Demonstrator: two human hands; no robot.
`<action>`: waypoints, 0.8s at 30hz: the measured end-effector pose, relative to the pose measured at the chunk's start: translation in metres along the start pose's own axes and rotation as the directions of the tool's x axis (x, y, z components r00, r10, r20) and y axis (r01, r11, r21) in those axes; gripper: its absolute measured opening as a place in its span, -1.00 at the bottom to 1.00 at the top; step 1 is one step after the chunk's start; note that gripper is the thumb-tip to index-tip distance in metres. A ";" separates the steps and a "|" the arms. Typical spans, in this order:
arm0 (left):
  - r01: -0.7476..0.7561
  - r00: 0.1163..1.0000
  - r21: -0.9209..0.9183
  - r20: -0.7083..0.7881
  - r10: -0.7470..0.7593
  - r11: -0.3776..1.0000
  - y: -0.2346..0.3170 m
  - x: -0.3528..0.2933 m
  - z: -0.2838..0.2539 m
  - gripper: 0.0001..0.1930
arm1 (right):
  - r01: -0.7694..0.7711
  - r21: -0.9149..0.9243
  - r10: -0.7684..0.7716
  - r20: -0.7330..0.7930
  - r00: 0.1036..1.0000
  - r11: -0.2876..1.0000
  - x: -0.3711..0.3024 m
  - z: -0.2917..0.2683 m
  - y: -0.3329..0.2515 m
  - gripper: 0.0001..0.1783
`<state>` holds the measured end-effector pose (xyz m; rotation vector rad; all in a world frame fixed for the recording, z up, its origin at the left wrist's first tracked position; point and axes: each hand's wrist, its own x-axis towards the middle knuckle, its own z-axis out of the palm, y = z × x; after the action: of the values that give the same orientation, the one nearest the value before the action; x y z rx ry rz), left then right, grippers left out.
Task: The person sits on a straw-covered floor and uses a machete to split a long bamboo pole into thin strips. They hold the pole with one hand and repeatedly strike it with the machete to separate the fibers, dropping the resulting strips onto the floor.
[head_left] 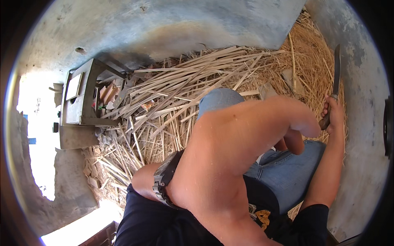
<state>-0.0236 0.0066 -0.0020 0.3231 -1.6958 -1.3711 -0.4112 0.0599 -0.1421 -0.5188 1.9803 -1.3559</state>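
Observation:
My right hand (pixel 333 112) is at the right, fist closed on the wooden handle of a long dark knife (pixel 336 67) whose blade points up along the grey wall. My left arm is raised close to the camera and crosses the middle of the view, with a dark wristwatch (pixel 165 179) on its wrist. Of my left hand (pixel 141 178) only the rounded back shows, next to my dark shirt; its fingers are hidden. My knees in blue jeans (pixel 287 172) sit under the arm.
A heap of pale split cane strips (pixel 184 86) lies on the floor ahead, with loose straw (pixel 312 53) to the right. A small wooden stand (pixel 84 98) is at the left, near a bright opening. Grey concrete walls (pixel 164 24) enclose the corner.

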 end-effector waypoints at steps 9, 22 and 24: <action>0.113 0.993 -0.023 -0.027 -0.113 0.993 0.016 -0.003 0.018 -0.45 | -0.014 0.058 0.016 -0.029 0.999 0.998 -0.002 -0.001 0.006 -0.81; 0.088 0.996 -0.064 -0.007 -0.088 0.994 0.005 -0.011 0.024 -0.26 | -0.034 0.019 0.034 -0.007 0.999 0.999 0.004 0.002 0.012 -0.83; 0.087 0.996 -0.074 0.003 -0.088 0.993 0.003 -0.011 0.025 -0.23 | -0.044 0.021 0.045 -0.011 0.999 0.999 0.003 0.004 0.012 -0.84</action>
<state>-0.0355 0.0309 -0.0043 0.3591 -1.6423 -1.4942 -0.4102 0.0597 -0.1549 -0.4552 1.9733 -1.3539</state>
